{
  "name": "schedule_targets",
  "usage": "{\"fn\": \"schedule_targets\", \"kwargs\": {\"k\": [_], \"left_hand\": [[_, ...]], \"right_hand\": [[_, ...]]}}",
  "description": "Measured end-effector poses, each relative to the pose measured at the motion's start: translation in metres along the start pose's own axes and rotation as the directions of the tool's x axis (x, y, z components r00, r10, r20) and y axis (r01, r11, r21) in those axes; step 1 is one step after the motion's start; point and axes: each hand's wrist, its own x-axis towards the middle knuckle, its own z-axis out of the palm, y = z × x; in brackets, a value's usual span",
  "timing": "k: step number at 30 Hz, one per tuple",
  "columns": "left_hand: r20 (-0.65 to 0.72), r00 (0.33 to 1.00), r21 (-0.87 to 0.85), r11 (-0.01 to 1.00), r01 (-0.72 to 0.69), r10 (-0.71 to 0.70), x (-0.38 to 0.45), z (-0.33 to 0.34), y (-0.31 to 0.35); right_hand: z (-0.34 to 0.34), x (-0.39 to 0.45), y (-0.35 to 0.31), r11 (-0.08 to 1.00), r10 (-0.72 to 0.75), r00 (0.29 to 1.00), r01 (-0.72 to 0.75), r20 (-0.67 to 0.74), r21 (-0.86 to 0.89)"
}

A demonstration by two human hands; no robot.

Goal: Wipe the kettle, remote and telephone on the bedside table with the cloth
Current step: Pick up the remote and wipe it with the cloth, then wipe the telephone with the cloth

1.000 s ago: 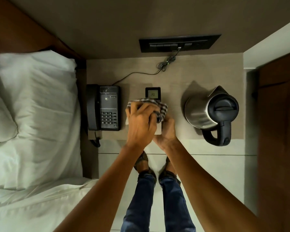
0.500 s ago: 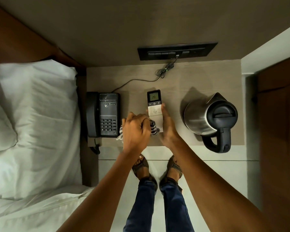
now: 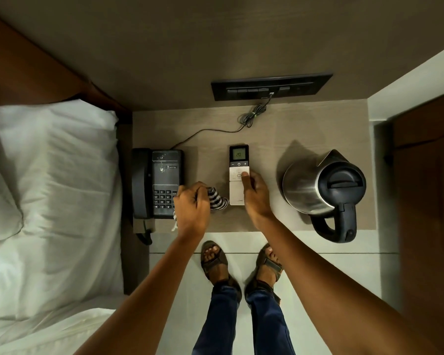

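Note:
On the bedside table (image 3: 267,129) a black telephone (image 3: 157,183) lies at the left, a white remote (image 3: 237,175) with a lit display in the middle, and a steel kettle (image 3: 323,185) with a black lid and handle at the right. My left hand (image 3: 191,211) is closed around a bunched striped cloth (image 3: 217,199), between the telephone and the remote, with its knuckles over the telephone's lower right corner. My right hand (image 3: 256,196) rests along the remote's right edge, thumb on its face, holding it flat on the table.
A bed with a white pillow (image 3: 51,180) borders the table on the left. A black switch panel (image 3: 271,85) is on the wall behind, with a cord (image 3: 251,116) running to the telephone. A wooden door (image 3: 428,201) stands at the right. My feet in sandals (image 3: 241,262) are below the table edge.
My left hand has carried the cloth off the remote and leftward to the telephone's edge. The remote is now uncovered, and my right hand has slid up its right side.

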Motion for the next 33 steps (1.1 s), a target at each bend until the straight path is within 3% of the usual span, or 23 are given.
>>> {"fn": "schedule_targets", "kwargs": {"k": [5, 13, 21, 25, 28, 30, 33], "left_hand": [[0.021, 0.999, -0.005, 1.000, 0.026, -0.026, -0.007, -0.001, -0.009], [0.032, 0.996, -0.015, 0.996, -0.089, 0.089, -0.013, 0.000, -0.006], [0.054, 0.998, -0.036, 0.999, -0.014, 0.016, -0.019, -0.008, -0.022], [0.063, 0.998, -0.042, 0.999, 0.020, -0.017, -0.019, -0.015, -0.028], [0.094, 0.995, -0.080, 0.996, 0.030, -0.022, -0.019, -0.022, -0.027], [0.095, 0.995, -0.096, 0.995, 0.020, -0.011, -0.018, -0.030, -0.023], [0.067, 0.996, -0.008, 0.998, -0.055, 0.056, -0.010, -0.047, -0.021]], "right_hand": [[0.002, -0.006, 0.010, 0.996, -0.070, 0.996, 0.067, -0.050, -0.061], [0.001, -0.014, 0.012, 0.927, -0.300, 0.951, 0.270, -0.081, -0.261], [0.003, -0.022, 0.011, 0.852, -0.376, 0.914, 0.276, -0.153, -0.445], [0.000, -0.024, 0.010, 0.864, -0.353, 0.919, 0.248, -0.177, -0.437], [0.005, -0.030, 0.001, 0.846, -0.425, 0.879, 0.302, -0.215, -0.440], [0.016, -0.038, -0.006, 0.827, -0.455, 0.885, 0.377, -0.102, -0.418], [0.047, -0.049, -0.020, 0.902, -0.282, 0.936, 0.334, 0.210, -0.274]]}}
